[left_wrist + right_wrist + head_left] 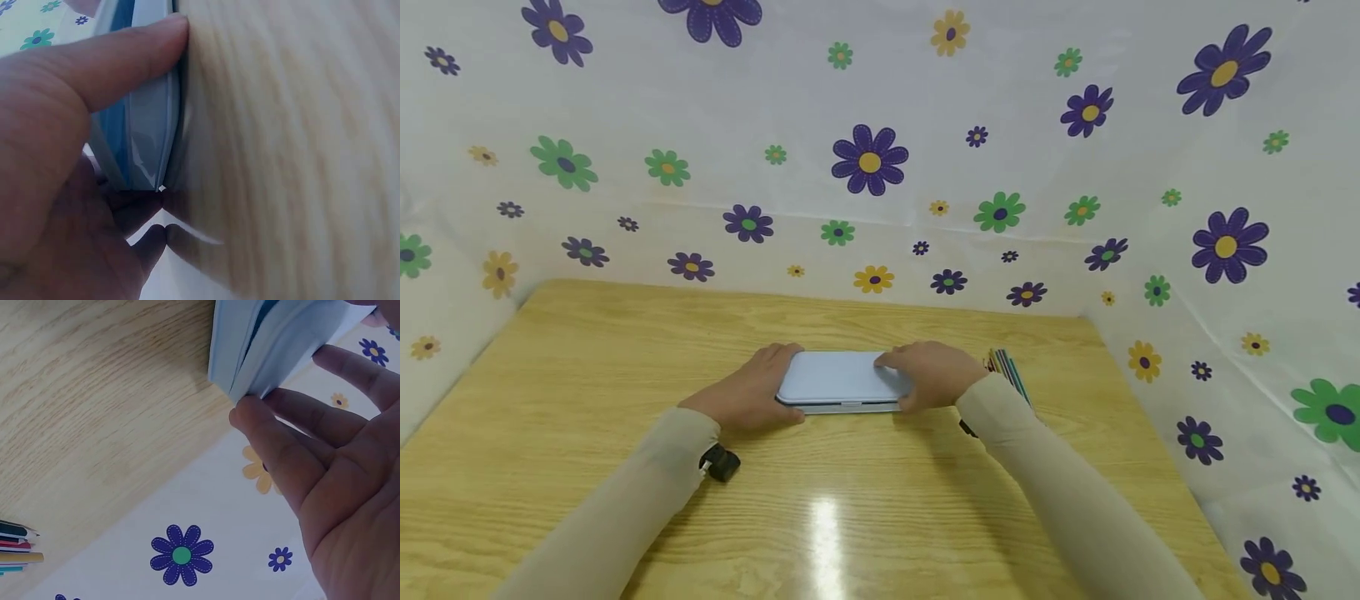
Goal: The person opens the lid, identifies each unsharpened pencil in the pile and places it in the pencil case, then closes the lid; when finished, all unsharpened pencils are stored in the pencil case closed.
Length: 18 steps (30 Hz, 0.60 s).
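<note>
A light-blue, flat rectangular pencil case lies on the table, its long side toward me. A thin dark gap runs along the front between lid and base, and a small tab sits mid-edge. My left hand grips the left end; in the left wrist view its thumb presses along the front side of the case. At the right end my right hand holds the case, index finger over the lid and thumb low at the front corner. Its other fingers touch the case in the right wrist view.
Several colored pencils lie in a bunch just right of my right wrist, partly hidden by the sleeve. The wooden table ends at a flower-patterned white cloth behind and at both sides.
</note>
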{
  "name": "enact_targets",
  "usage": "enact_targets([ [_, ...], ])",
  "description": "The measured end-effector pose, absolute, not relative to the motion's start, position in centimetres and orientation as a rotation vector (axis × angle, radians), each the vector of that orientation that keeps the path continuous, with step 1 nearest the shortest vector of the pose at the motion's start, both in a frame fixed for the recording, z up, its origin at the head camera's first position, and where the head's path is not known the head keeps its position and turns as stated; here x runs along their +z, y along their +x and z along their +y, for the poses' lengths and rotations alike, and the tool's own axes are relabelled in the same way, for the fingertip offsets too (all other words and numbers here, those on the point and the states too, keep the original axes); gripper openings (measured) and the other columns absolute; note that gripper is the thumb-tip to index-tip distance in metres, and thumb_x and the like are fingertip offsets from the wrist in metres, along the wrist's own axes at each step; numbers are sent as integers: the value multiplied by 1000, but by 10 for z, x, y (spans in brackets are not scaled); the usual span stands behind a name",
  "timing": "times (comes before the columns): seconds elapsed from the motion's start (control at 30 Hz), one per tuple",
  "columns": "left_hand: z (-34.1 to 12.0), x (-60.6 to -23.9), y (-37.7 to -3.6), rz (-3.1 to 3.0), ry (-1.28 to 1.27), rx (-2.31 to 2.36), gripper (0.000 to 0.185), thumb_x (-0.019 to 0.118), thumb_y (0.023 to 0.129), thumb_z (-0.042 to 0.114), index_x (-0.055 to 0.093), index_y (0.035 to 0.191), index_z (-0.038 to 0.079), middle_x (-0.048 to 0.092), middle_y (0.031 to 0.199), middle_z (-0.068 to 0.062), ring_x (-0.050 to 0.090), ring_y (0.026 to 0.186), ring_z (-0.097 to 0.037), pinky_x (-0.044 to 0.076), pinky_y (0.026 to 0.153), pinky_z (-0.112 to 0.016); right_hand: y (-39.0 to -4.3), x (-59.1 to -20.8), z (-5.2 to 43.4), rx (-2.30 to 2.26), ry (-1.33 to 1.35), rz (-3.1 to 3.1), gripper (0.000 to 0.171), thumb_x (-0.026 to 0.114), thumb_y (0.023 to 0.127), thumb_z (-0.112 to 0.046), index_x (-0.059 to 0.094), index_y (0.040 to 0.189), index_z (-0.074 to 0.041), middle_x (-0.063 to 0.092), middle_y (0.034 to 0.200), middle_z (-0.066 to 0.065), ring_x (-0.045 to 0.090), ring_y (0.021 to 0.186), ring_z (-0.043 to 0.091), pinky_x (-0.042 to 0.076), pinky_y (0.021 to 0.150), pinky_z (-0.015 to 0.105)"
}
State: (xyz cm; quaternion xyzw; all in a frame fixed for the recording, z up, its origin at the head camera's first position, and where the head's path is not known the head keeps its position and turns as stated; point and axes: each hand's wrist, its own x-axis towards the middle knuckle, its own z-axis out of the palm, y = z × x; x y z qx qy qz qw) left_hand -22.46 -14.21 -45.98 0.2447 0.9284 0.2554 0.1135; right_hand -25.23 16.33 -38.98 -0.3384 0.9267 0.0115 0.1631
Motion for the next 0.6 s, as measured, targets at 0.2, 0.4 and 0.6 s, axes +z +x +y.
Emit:
enact_targets([
  [0.2,-145,-465,-227,2676,705,841,103,82,87,46,21,161,8,32,160,-18,35,144,-35,34,119,-56,-246,-392,164,67,-984,2686,65,84,87,-35,60,145,-20,59,148,11,59,133,31,48,112,44],
  [0.4,-156,-468,-227,2612,647,958,110,80,86,54,16,166,13,27,166,-13,31,150,-33,30,122,-55,-243,-394,165,62,-967,2703,66,82,88,-38,58,147,-21,56,151,11,59,133,32,48,112,45],
  [0.6,-159,-469,-222,2673,605,1001,111,84,86,47,19,164,4,30,165,-21,30,151,-41,27,123,-57,-246,-396,167,-56,-910,2709,64,82,87,-39,61,145,-19,58,150,5,58,135,26,47,113,42],
])
